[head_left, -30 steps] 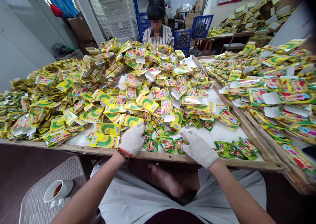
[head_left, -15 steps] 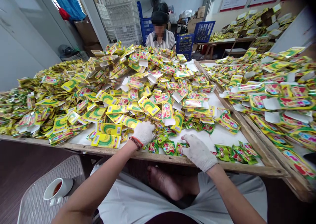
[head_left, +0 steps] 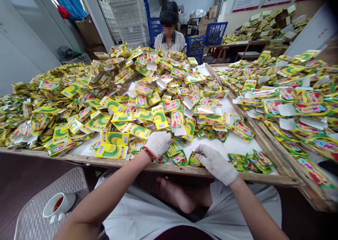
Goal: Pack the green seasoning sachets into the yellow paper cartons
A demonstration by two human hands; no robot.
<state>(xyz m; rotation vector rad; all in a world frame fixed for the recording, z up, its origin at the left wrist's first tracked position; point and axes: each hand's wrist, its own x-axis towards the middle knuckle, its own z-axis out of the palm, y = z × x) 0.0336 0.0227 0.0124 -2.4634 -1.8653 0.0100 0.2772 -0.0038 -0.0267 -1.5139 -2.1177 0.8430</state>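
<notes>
My left hand, in a white glove with bare fingertips, is curled low over the small green packets near the front edge. Its fingertips are turned away, so what they grip is hidden. A yellow carton with a barcode lies just beyond its knuckles. To the right, my gloved right hand has its thumb and fingers closed at the edge of a green packet. Between the hands lies another shiny green and red packet. Several more green packets lie in a row right of my right hand.
A big heap of yellow cartons covers the table's left and middle. Beyond a wooden divider lie more cartons. A wooden rim edges the table. A cup stands on a stool. A person sits opposite.
My left hand has shifted a little right across the packets. The yellow carton beyond it has turned more upright. My right hand's fingers have closed in on the green packet.
</notes>
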